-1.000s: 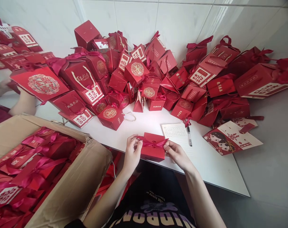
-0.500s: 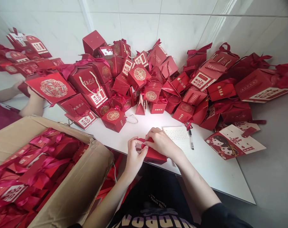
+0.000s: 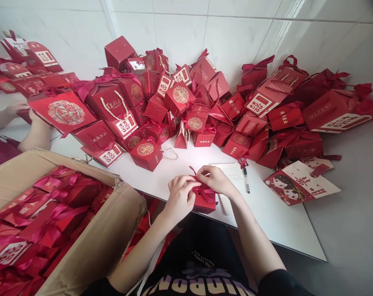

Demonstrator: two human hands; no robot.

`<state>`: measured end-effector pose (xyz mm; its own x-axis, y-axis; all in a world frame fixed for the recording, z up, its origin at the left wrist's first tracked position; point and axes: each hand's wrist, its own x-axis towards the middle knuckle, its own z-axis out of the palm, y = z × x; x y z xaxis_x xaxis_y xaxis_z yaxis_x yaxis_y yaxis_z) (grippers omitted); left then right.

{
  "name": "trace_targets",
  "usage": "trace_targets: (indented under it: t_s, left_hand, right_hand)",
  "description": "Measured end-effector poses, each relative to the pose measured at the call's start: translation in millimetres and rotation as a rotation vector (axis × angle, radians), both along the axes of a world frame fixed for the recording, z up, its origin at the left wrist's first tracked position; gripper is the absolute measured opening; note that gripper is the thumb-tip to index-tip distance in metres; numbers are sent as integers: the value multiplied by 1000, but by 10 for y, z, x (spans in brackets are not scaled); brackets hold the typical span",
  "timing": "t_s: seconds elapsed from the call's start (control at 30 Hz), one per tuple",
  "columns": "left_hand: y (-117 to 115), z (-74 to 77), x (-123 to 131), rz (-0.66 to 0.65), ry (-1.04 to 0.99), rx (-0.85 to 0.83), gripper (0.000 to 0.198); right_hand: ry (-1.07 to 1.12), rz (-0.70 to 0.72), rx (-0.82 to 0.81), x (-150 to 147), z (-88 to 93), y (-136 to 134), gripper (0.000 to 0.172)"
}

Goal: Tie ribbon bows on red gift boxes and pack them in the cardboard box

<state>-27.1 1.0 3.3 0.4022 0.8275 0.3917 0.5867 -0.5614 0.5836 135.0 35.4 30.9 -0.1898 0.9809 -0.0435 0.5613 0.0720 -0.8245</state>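
Ribbon point(image 3: 209, 194) pinched in both hands above a small red box point(image 3: 205, 205)

Nearest, black shirt point(image 3: 186, 250) with pale lettering, partly cut off by the lower edge and not surely readable. Just ahead, at the near edge of the white table point(image 3: 285, 230), small red box, top largely covered by fingers and ribbon. Left hand point(image 3: 180, 197) curled in from the side, thumb and fingertips drawn together on the ribbon; right hand point(image 3: 215, 180) arched over the far side, thumb and forefinger closed on it too. Tightness of either pinch impossible to tell. One ribbon tail poking up between the hands.

To the left, brown carton point(image 3: 88, 242) packed with ribboned red boxes, one with a white label point(image 3: 12, 253) bearing a red 囍. Right of the small red box, slim stick point(image 3: 222, 204).

Farther out, notebook point(image 3: 231, 170) with rows of writing too small to read; pen point(image 3: 246, 181) along its right side. Right again, printed card point(image 3: 300, 183) with cartoon figures and a tilted red 囍.

Beyond, heap of red gift boxes point(image 3: 179, 98): round gold emblems, white 囍 labels, short gold lines of Chinese characters, mostly too blurred to read. Far left, another person's forearms point(image 3: 37, 137) and dark red sleeve point(image 3: 3, 150). Behind everything, pale tiled wall point(image 3: 180, 33).
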Motion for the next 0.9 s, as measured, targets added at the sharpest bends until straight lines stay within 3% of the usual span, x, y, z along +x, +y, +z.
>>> trace_targets:
  t_s: [0.3,0.4,0.47,0.7,0.9]
  left_hand:
    - [-3,-10,76,7,-63,20,14]
    - [-11,-8,90,31,-39,4,8]
    - [-17,-2,98,45,-8,1,8]
    - [-46,27,121,60,81,75,9]
    - [-60,39,128,60,93,91,11]
  right_hand:
    - [19,3,-24,-8,5,15,23]
    - [6,-10,-27,-29,-34,44,17]
    - [-29,-39,-14,-40,-46,62,11]
    - [-29,-53,-47,-87,-9,74,17]
    - [6,-50,-41,-102,0,95,8]
